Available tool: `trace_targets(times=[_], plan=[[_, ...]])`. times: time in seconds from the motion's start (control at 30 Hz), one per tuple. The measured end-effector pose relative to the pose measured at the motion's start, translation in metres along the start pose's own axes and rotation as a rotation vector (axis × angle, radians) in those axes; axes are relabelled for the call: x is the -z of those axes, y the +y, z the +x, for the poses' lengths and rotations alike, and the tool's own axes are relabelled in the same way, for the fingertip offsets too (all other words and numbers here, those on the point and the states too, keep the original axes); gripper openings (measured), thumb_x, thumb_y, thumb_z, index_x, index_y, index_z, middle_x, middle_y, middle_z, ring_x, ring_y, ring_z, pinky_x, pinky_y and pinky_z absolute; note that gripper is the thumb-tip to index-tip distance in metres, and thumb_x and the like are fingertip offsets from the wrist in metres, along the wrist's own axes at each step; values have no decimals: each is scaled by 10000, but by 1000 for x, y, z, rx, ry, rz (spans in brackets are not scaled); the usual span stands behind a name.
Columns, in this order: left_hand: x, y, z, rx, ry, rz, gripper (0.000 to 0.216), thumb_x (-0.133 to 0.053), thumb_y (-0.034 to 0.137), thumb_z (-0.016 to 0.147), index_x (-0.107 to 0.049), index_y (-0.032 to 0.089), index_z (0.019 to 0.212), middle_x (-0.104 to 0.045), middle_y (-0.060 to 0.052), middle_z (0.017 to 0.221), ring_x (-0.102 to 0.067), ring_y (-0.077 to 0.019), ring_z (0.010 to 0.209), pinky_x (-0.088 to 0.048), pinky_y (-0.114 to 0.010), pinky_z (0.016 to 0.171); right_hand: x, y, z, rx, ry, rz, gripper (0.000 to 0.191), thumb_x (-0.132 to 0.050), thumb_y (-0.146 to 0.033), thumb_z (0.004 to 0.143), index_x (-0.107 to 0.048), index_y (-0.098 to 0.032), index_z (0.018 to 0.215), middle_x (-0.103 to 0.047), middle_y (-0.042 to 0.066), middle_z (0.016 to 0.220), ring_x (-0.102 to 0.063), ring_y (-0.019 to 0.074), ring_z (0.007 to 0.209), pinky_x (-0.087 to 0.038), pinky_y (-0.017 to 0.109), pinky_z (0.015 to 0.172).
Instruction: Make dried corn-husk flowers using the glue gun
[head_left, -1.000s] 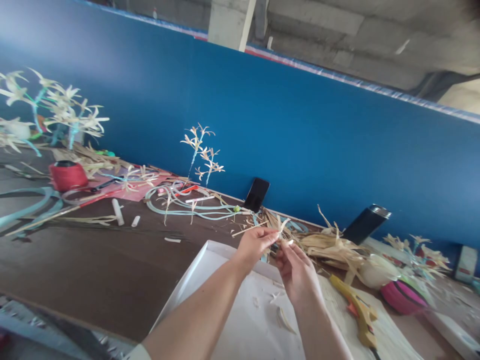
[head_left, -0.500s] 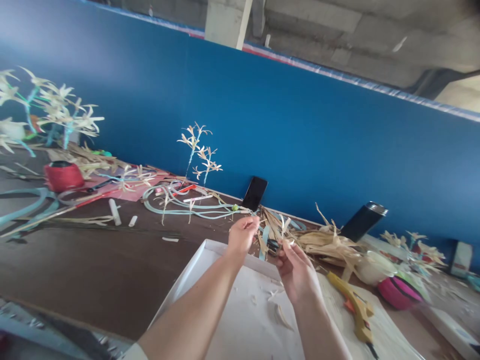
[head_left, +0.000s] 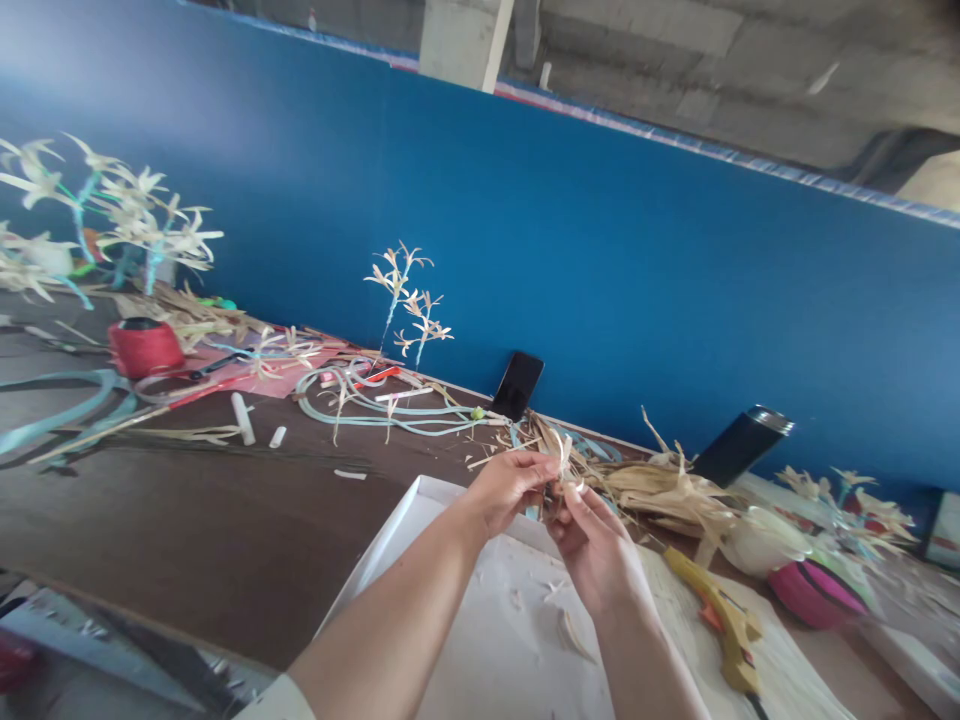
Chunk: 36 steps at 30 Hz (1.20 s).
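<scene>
**Head view, work bench.** The small pale husk flower (head_left: 564, 452) is largely covered by fingertips. It blends with the heap of dried tan husk strips (head_left: 664, 492) behind it, so its exact form cannot be made out. Both forearms are cut off by the lower edge. The yellow plastic glue gun (head_left: 721, 622) — lying at the right side of the flat white rimmed tray (head_left: 386, 565) — is cropped at its cord end.

The left hand (head_left: 504, 487) is curled, with thumb and forefinger pressed together on the flower's left side. The right hand (head_left: 596, 545) is seen from the back, its palm hidden. Its fingers are closed and the flower's base is pinched from below. The flower is held in the air above the tray's far edge.

Beyond the tray, a black slab phone (head_left: 517, 385) is leaned against the blue wall panel (head_left: 600, 250) — a dark cylindrical flask (head_left: 739, 447) lies beyond the tray's right corner.
</scene>
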<state>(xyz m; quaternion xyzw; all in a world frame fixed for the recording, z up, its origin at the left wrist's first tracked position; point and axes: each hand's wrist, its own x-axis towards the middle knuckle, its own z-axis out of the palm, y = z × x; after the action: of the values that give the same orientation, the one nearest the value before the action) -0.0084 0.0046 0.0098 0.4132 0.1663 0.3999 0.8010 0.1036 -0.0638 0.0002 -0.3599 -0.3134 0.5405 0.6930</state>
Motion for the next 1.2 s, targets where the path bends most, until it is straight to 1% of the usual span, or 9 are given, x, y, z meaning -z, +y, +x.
trace_targets(times=[0.1, 0.3, 0.63, 0.73, 0.8, 0.9, 0.97, 1.07, 1.2], plan=[[1, -1, 0, -9, -3, -19, 372, -785, 356, 582, -693, 88, 823, -597, -36, 662, -515, -73, 583, -345, -209, 566, 0, 0, -1, 2, 0, -3, 134, -710, -234, 728, -630, -184, 824, -513, -21, 712, -430, 63, 598, -366, 173, 497], [1, -2, 1, -17, -1, -40, 360, -798, 337, 567, -684, 86, 798, -609, -44, 659, -550, -100, 632, -381, -226, 624, -1, -1, -4, 11, 14, -7, 144, -721, -226, 713, -633, -186, 819, -537, -8, 771, -427, 62, 597, -372, 176, 493], [-2, 0, -2, -63, -35, -67, 318, -793, 313, 580, -665, 71, 740, -611, -51, 671, -553, -105, 634, -401, -246, 664, -5, -4, -4, 12, 10, -5, 155, -732, -240, 699, -646, -189, 818, -547, -8, 747, -435, 66, 590, -378, 173, 487], [-3, 0, -1, -80, -10, -71, 305, -801, 303, 563, -664, 78, 717, -612, -47, 665, -555, -104, 632, -397, -243, 660, -5, -4, -5, 24, 31, -46, 172, -744, -256, 682, -649, -190, 810, -575, 2, 775, -448, 71, 586, -389, 179, 486], [-3, -1, 0, -99, 27, -76, 300, -809, 303, 546, -668, 92, 707, -608, -35, 646, -543, -95, 613, -386, -233, 637, -3, -6, -6, 34, 65, -99, 180, -757, -259, 665, -649, -192, 791, -578, 0, 752, -459, 77, 583, -394, 181, 483], [-3, -2, 2, -119, 84, -56, 309, -810, 328, 533, -678, 110, 708, -589, -10, 605, -465, -55, 534, -346, -213, 571, -2, -12, -8, 91, 147, -183, 197, -771, -271, 644, -656, -195, 785, -547, -16, 671, -456, 77, 564, -375, 171, 456], [-3, -2, 3, -120, 107, -16, 326, -810, 351, 524, -684, 113, 707, -579, -3, 595, -435, -48, 523, -338, -210, 559, -2, -18, -9, 155, 202, -231, 218, -771, -291, 641, -667, -196, 807, -544, -19, 655, -437, 71, 537, -346, 168, 427], [-5, -1, 2, -120, 117, 82, 358, -803, 380, 524, -698, 115, 740, -598, -15, 631, -480, -72, 582, -369, -218, 596, -8, -25, -9, 229, 240, -281, 246, -770, -324, 635, -682, -189, 821, -580, -4, 692, -420, 62, 517, -330, 177, 417], [-6, -1, 1, -130, 120, 212, 362, -777, 402, 556, -716, 123, 779, -640, -39, 695, -530, -101, 649, -410, -232, 636, -15, -29, -8, 275, 256, -326, 259, -759, -347, 645, -686, -176, 825, -606, 12, 718, -403, 52, 502, -310, 177, 412]])
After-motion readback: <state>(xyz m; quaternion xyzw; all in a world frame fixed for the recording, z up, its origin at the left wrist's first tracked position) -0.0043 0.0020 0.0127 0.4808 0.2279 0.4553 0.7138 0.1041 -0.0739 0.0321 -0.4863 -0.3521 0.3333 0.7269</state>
